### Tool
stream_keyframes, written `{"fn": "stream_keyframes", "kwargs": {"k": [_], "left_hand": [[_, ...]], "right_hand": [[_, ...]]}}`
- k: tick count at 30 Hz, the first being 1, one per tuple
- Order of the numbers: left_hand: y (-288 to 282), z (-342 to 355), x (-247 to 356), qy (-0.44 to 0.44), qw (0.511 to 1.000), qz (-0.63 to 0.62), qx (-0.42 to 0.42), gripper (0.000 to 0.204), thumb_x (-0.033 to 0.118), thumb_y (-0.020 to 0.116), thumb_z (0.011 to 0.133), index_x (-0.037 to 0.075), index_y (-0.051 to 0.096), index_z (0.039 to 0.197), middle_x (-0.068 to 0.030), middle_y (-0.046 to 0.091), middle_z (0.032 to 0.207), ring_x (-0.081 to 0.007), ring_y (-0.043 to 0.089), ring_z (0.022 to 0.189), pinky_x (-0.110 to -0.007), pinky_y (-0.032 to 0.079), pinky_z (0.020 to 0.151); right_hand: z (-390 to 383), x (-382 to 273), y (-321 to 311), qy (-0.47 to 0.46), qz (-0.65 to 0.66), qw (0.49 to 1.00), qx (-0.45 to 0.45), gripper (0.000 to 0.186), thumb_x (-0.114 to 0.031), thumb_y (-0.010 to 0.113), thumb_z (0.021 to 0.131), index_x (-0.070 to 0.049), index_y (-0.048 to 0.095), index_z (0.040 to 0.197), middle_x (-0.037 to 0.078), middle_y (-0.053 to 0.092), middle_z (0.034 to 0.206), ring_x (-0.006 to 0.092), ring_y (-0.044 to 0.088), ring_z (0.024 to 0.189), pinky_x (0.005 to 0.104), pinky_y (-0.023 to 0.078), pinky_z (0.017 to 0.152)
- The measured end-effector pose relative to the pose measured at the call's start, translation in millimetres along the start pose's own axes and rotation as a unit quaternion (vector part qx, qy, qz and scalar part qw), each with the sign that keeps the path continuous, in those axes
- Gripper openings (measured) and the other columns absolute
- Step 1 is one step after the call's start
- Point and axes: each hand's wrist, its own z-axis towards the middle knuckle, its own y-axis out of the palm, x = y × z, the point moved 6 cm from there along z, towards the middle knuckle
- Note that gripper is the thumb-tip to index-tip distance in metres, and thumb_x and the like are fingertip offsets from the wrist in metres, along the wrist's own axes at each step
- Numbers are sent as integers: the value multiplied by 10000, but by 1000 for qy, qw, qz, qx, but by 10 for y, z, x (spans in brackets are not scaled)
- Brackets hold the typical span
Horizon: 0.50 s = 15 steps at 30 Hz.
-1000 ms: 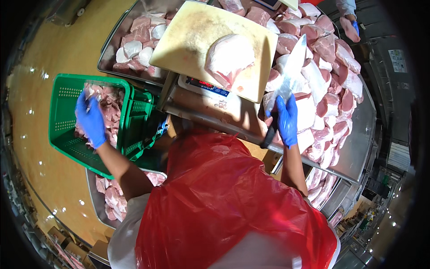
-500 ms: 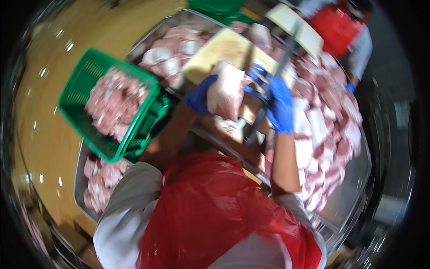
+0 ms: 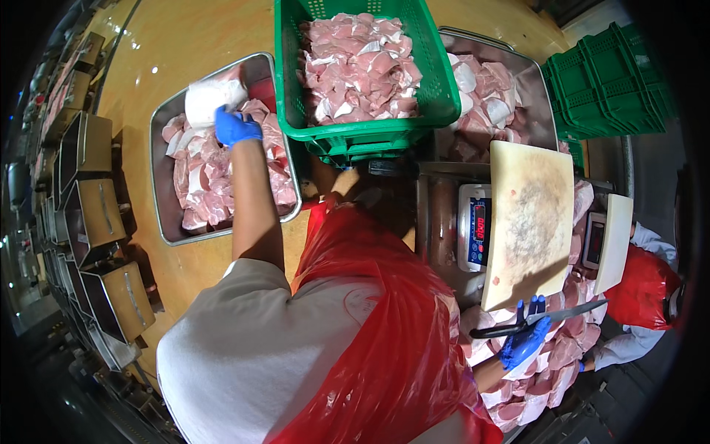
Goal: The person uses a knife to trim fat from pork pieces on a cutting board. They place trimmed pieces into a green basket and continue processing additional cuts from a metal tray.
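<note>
Far to the left, my left hand (image 3: 238, 127) in a blue glove holds a slab of raw meat (image 3: 214, 102) by its near edge, white fat side up. The slab is over a metal tub (image 3: 164, 214) of pink meat pieces (image 3: 214, 177). On the right, my right hand (image 3: 526, 344), also blue-gloved, has a knife (image 3: 566, 313) with a black handle lying across it. Two of its fingers point up past the handle, and the blade points right. Under that hand are many meat pieces (image 3: 547, 377), close to the cutting board (image 3: 532, 229).
A green basket (image 3: 370, 132) full of meat stands ahead, beside another metal tub (image 3: 543, 89). A scale (image 3: 475, 228) is partly under the board. Green crates (image 3: 606, 81) are stacked far right. A co-worker in a red apron (image 3: 642, 288) stands at right.
My view has swung left. My left hand has carried the slab from beside the cutting board to the left tub. The knife remains in my right hand, now farther from my left.
</note>
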Motion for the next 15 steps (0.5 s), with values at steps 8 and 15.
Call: {"fn": "stream_keyframes", "kwargs": {"k": [8,15], "left_hand": [[1943,-3180,-717,302,717,241,-580,279,-44,616,870,13,669,1138,-121,683,1093,-219,658,1027,-326,510,905],[1423,-5325,-1388,-6,307,156,-939,314,-18,622,860,5,646,1172,-178,685,1086,-325,687,947,-383,534,868]], "right_hand": [[-212,165,44,17,9,990,142,276,-320,581,1011,-70,578,1129,75,645,825,167,612,628,298,533,535],[-1649,-292,-549,5,-35,901,433,182,-258,540,1034,-80,556,1064,38,604,713,141,587,533,267,474,481]]}}
